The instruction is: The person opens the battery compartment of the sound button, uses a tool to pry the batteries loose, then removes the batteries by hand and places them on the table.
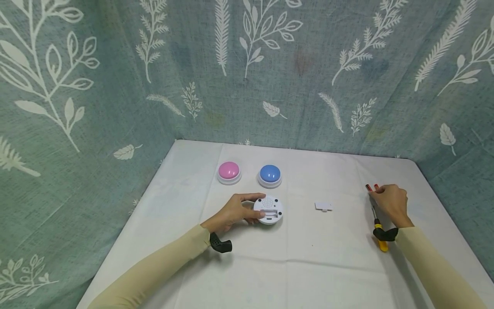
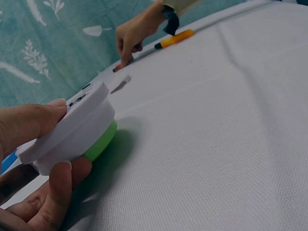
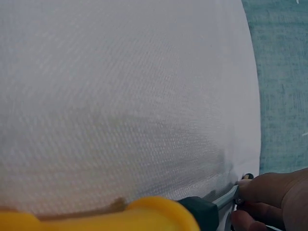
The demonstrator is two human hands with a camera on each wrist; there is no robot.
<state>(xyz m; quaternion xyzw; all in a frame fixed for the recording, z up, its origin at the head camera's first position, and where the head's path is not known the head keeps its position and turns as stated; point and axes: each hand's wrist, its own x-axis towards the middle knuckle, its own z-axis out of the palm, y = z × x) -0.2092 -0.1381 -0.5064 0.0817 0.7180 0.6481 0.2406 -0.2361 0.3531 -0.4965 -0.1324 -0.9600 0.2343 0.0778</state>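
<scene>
My left hand (image 1: 235,211) holds a round white push button (image 1: 269,216) upside down, its thumb on the underside near an uncovered battery compartment. In the left wrist view the button's green dome (image 2: 102,142) faces down, with curled fingers below it. My right hand (image 1: 390,201) reaches down at the table's right side, thumb and fingers pinching a small red-ended battery (image 1: 376,186). Another battery (image 1: 368,187) lies just left of it. Beneath that hand lies a yellow-handled screwdriver (image 1: 382,245), its shaft pointing toward the batteries and its middle partly hidden by the wrist camera.
A pink-domed button (image 1: 229,171) and a blue-domed button (image 1: 269,174) stand behind my left hand. Between the hands lies a small white battery cover (image 1: 323,206). The white-clothed table (image 1: 308,274) meets a leaf-patterned green curtain (image 1: 270,86) at its back and sides.
</scene>
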